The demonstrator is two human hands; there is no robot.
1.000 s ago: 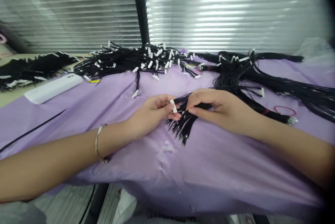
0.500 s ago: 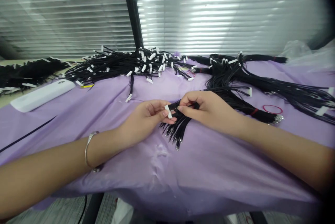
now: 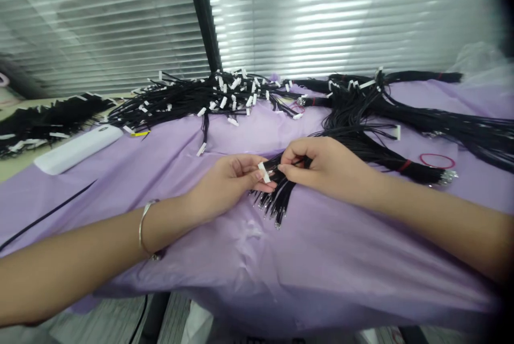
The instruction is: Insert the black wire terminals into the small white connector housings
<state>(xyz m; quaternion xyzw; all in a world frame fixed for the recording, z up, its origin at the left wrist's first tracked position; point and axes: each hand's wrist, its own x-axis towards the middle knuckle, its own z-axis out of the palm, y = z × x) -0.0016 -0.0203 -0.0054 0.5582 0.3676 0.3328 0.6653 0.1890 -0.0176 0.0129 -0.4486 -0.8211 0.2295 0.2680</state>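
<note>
Between the thumb and fingers of my left hand (image 3: pixel 236 178) is a small white connector (image 3: pixel 264 172). Just right of it, my right hand (image 3: pixel 321 164) pinches a thin black wire whose metal tip (image 3: pixel 271 172) lies close to the connector; whether the tip has entered it I cannot tell. Below my fingers, loose black wires (image 3: pixel 281 199) fan out with bare metal terminals at their ends. To the right of my right hand lies a thick bundle of black wires (image 3: pixel 417 171) tied with a red band, its terminals pointing right.
A heap of black wires with white connectors (image 3: pixel 188 97) lies at the back. A white elongated case (image 3: pixel 80 148) and another dark pile of wires (image 3: pixel 52 116) are at left. A red rubber band (image 3: pixel 437 161) rests at right on the purple cloth (image 3: pixel 341 269).
The view has shifted slightly, so things appear a little displaced. The wire's metal tip now shows between my right fingertips and the connector. Both hands keep their grip.
</note>
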